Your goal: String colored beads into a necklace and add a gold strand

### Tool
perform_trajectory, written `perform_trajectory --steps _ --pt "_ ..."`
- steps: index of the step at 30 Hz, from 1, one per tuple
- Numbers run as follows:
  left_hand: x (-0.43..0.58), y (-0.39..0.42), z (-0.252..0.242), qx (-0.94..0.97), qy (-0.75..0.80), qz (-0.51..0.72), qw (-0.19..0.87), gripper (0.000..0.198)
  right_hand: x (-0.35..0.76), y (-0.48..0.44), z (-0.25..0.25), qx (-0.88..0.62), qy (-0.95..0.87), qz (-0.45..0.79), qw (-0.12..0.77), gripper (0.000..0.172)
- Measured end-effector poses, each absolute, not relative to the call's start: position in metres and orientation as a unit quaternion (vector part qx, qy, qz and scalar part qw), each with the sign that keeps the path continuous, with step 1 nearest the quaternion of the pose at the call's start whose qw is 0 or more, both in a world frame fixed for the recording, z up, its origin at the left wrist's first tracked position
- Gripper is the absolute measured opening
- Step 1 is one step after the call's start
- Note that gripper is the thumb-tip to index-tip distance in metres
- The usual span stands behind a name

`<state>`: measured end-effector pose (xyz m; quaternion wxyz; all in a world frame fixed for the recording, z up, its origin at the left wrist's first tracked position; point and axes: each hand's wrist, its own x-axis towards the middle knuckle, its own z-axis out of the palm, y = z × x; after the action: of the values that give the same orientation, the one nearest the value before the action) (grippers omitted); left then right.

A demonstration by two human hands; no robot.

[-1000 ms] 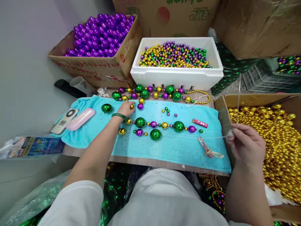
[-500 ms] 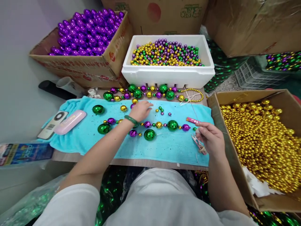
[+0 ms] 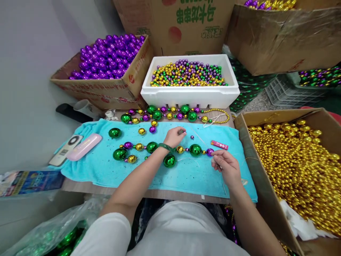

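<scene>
My left hand (image 3: 174, 138), wearing a green bangle, is bent closed over small beads on the turquoise towel (image 3: 191, 177); a greenish bit shows at its fingertips. A lone small purple bead (image 3: 192, 137) lies just right of them. My right hand (image 3: 227, 167) pinches a thin clear string (image 3: 191, 158) beside the purple ball (image 3: 210, 152) at the strand's right end. The strand of green, gold and purple balls (image 3: 195, 149) loops across the towel, with the lower green ball (image 3: 169, 161) at its other end. Left wrist and forearm hide part of it.
Loose balls (image 3: 114, 133) lie at the towel's left, and a red cutter (image 3: 219, 145) at its right. Behind are a finished-looking bead necklace (image 3: 157, 115), a white foam box (image 3: 189, 96) of small beads and a purple-ball carton (image 3: 93, 89). A gold-bead carton (image 3: 266, 192) stands right.
My left hand has moved right, from the loose balls onto the small beads. My right hand has shifted left and slightly down, now covering the snips. The camera view has tilted up.
</scene>
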<state>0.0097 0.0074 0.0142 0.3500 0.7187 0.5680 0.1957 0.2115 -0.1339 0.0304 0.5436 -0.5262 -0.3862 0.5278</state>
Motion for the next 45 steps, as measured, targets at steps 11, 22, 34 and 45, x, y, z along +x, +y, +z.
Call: perform_trajectory --steps 11,22,34,45 --pt "-0.030 -0.016 0.054 0.202 0.375 0.468 0.774 0.014 0.189 -0.131 0.020 -0.530 -0.410 0.532 0.518 0.018" --pt "-0.034 -0.018 0.052 0.254 0.389 0.478 0.745 0.023 0.189 -0.130 0.021 -0.552 -0.418 0.516 0.504 0.018" --pt "-0.041 -0.024 0.048 0.587 0.464 0.410 0.521 0.044 0.179 -0.123 0.015 -0.538 -0.378 0.574 0.488 0.023" --pt "-0.161 0.040 0.011 0.623 0.740 0.158 0.198 0.023 0.185 -0.125 0.013 -0.542 -0.366 0.569 0.498 0.027"
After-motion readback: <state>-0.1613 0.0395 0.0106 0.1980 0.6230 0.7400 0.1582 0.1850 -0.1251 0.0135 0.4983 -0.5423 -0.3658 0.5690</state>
